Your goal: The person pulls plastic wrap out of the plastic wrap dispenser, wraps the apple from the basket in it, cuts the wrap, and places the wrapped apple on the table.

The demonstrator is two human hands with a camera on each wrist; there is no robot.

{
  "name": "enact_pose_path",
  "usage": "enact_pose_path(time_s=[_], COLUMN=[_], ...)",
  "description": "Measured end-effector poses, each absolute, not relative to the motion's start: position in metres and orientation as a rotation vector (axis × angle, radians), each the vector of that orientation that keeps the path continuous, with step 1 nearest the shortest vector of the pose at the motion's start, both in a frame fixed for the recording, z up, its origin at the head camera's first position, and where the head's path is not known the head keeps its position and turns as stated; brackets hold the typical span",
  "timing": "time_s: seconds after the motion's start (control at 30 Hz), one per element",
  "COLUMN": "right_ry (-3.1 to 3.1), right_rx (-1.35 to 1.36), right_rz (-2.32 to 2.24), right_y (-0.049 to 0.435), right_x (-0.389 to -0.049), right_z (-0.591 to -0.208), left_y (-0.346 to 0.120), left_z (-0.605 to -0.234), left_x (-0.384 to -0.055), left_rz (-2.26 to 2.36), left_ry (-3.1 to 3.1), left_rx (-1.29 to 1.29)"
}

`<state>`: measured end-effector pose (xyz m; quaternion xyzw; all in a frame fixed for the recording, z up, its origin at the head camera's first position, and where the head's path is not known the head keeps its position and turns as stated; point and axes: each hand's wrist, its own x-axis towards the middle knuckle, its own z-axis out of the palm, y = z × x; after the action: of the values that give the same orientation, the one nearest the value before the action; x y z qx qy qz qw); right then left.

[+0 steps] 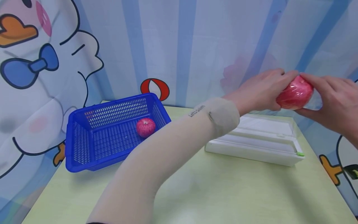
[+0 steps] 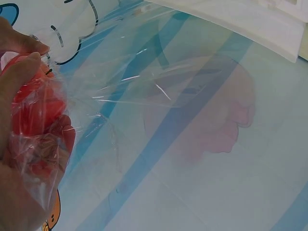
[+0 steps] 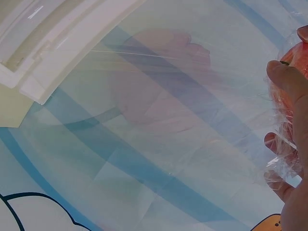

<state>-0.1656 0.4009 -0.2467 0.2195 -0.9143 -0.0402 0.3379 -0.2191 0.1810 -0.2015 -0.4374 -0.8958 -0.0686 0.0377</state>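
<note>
A red apple [image 1: 296, 93] wrapped in shiny clear film is held between both hands, raised above the right part of the table. My left hand [image 1: 264, 88] grips its left side. From the right, my right hand [image 1: 334, 99] holds it with thumb and fingers spread around it. In the left wrist view, loose clear cling film [image 2: 130, 82] stretches away from the apple [image 2: 38, 106]. Crumpled film [image 3: 284, 163] also shows near the right fingers in the right wrist view. Below the hands stands a white cling film dispenser [image 1: 251, 154], partly covered by the left forearm.
A blue plastic basket [image 1: 95, 166] sits at the table's left, with a second red apple [image 1: 145, 127] inside near its right end. The pale green table [image 1: 212, 189] ends at a cartoon-print curtain [image 1: 195, 46] behind. My left sleeve crosses the middle.
</note>
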Motion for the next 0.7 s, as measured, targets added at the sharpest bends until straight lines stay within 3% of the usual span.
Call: enact_pose_path(time_s=[0.3, 0.7], right_ry=[-2.354, -2.329], right_rx=[0.659, 0.82], right_rz=[-0.086, -0.003], right_y=[0.403, 0.413], right_x=[-0.153, -0.113], right_z=[-0.247, -0.271], left_y=[0.179, 0.175], left_z=[-0.202, -0.22], left_x=[-0.207, -0.164], left_rz=[-0.2, -0.192], left_ry=[-2.767, -2.782], left_rx=[-1.401, -1.513])
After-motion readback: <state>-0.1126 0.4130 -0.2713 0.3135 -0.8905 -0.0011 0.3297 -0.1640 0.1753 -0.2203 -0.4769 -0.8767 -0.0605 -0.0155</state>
